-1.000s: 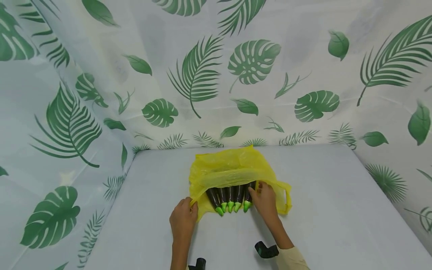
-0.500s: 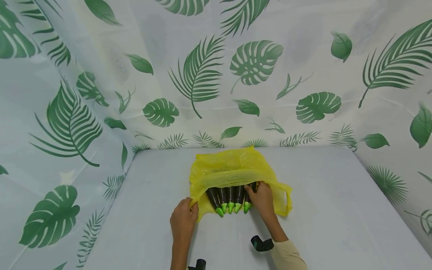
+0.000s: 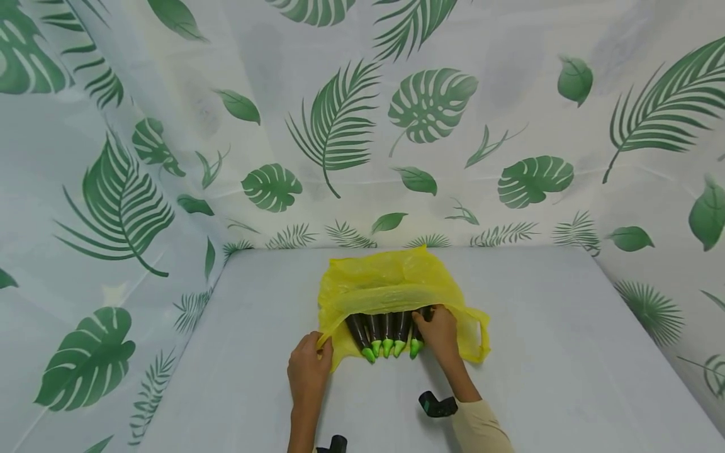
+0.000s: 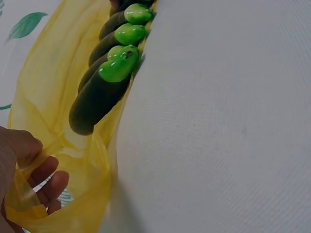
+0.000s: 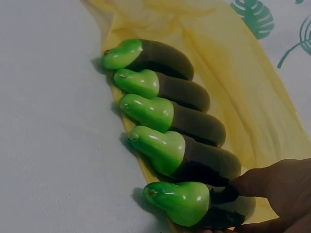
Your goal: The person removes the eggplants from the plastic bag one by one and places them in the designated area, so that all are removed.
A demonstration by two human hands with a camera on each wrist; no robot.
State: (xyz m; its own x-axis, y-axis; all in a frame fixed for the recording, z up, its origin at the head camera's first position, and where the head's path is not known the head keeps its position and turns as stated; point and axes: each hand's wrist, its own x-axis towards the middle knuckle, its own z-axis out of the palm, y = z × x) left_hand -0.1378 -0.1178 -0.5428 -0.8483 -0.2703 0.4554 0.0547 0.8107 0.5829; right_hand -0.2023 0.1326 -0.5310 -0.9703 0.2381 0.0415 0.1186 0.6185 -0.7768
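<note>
Plain white tabletop (image 3: 544,340) here, boxed in by leaf-print sheets (image 3: 345,38), with a yellow bag (image 3: 385,270) lying about midway between the side edges, its far end up by the back edge, and five eggplants (image 3: 387,324) in its mouth. Left hand's (image 3: 308,365) fingers are pinching the bag's left corner, right hand's (image 3: 442,330) are gripping the rightmost eggplant (image 5: 187,204). From the head view the eggplants' far ends are hidden under the bag, and the tabletop's near edge is cut off.
</note>
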